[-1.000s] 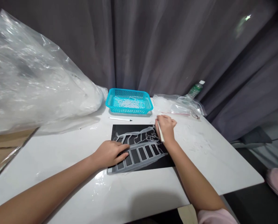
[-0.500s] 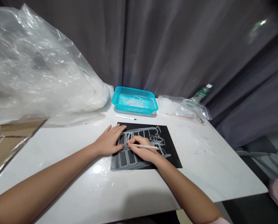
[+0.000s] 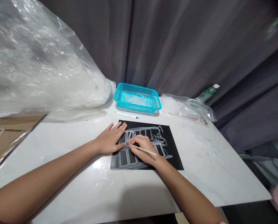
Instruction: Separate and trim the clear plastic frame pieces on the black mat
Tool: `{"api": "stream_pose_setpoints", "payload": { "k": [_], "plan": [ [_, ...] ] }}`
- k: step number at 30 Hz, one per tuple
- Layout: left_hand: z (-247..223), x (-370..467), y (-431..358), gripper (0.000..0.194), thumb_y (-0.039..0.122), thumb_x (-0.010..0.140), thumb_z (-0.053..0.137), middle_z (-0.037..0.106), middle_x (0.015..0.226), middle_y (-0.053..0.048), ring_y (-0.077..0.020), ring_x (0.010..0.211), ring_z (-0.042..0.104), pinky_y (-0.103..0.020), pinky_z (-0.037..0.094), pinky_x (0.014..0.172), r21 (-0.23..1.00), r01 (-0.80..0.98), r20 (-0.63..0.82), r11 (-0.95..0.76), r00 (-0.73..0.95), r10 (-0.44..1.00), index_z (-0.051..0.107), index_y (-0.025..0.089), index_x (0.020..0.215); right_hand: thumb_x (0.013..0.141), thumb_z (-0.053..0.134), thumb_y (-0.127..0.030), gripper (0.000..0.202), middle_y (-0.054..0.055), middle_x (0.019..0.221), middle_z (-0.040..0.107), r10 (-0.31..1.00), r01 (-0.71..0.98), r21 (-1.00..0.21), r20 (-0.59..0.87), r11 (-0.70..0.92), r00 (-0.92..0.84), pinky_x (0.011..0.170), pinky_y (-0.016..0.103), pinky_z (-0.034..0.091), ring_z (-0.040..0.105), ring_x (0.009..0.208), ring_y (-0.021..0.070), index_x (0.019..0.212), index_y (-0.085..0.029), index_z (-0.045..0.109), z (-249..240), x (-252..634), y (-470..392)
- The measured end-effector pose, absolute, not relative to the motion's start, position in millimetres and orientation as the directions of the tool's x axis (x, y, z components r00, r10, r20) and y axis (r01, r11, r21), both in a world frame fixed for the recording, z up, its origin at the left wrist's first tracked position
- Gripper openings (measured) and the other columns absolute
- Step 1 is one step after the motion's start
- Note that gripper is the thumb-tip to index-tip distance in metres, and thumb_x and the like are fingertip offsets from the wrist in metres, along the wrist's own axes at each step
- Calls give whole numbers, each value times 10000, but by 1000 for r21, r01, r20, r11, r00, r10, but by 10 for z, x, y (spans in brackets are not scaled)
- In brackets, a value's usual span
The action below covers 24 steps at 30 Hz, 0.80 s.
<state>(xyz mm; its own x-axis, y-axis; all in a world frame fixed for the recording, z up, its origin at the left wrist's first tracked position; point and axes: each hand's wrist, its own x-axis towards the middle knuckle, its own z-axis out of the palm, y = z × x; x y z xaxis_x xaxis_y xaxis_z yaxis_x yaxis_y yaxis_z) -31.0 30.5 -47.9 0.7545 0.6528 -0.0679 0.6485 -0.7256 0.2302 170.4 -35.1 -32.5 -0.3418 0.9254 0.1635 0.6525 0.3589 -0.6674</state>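
Observation:
My left hand lies flat with fingers spread on the left part of a black sheet. My right hand pinches a slim white pen-like tool. Its tip, largely hidden by the fingers, is down at a translucent piece with pale frame-like outlines lying on the black sheet. Loose curly strips show at the right of that piece. Both hands are close together, the left thumb near the right fingertips.
Behind the sheet lie a white pencil-shaped stick with a dark tip and a blue basket holding whitish pieces. A large clear plastic bag fills the left, above cardboard. A smaller plastic bag and green bottle sit back right.
The view has shifted slightly. The rear end of the tool in my right hand has swung a little toward me. My left hand stays flat on the sheet.

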Motion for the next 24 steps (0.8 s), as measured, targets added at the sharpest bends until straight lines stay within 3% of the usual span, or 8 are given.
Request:
{"api": "stream_pose_setpoints", "payload": {
  "k": [8,10,12,15,17,20,24],
  "plan": [
    [-386,-287,321,809,553,901,341,71,1540,-168,-302,1431,47,-490,20,1133,243,684,-196,-688,729,655,83,68,1495,877,492,-143,104,56,941,709,845,813,-273,324,514,-425,891,399,247,533,1098,218,859,-211,568,-507,1607,-393],
    [-384,-279,319,814,546,901,340,51,1541,-166,-302,1431,29,-502,12,1131,235,689,-211,-686,725,656,66,61,1495,882,466,-118,128,63,954,699,850,860,-199,367,470,-379,875,398,240,528,1088,218,871,-204,560,-480,1727,-324],
    [-390,-275,313,813,545,903,330,33,1542,-161,-297,1432,15,-505,12,1131,226,688,-211,-689,725,655,49,66,1497,873,462,-112,129,77,952,691,870,932,-178,446,317,-210,862,403,242,536,1055,229,851,-195,558,-417,1933,-228],
    [-390,-291,323,802,545,905,327,31,1541,-161,-293,1432,17,-509,24,1133,239,673,-188,-700,739,646,44,87,1499,871,453,-141,118,93,945,685,854,960,-265,516,85,67,869,421,268,561,1019,248,832,-186,554,-288,2260,-114],
    [-375,-328,361,817,541,901,345,16,1541,-167,-291,1432,8,-502,38,1137,276,650,-187,-708,759,624,23,87,1499,867,461,-178,100,96,953,686,854,927,-373,497,49,155,878,422,317,585,992,252,831,-189,554,-209,2356,-98],
    [-352,-414,462,846,486,887,395,-45,1537,-169,-288,1427,-28,-467,94,1145,359,612,-192,-705,787,586,-39,89,1496,853,488,-226,95,69,962,695,904,810,-563,414,161,109,872,380,406,618,965,228,793,-217,560,-158,2205,-158],
    [-347,-495,556,886,434,834,455,-71,1531,-182,-324,1415,-56,-489,89,1136,356,626,-200,-694,777,597,-24,90,1495,843,518,-228,91,31,942,698,947,595,-739,286,316,-147,842,318,460,638,936,190,771,-233,573,-256,1723,-289]
  ]
}}
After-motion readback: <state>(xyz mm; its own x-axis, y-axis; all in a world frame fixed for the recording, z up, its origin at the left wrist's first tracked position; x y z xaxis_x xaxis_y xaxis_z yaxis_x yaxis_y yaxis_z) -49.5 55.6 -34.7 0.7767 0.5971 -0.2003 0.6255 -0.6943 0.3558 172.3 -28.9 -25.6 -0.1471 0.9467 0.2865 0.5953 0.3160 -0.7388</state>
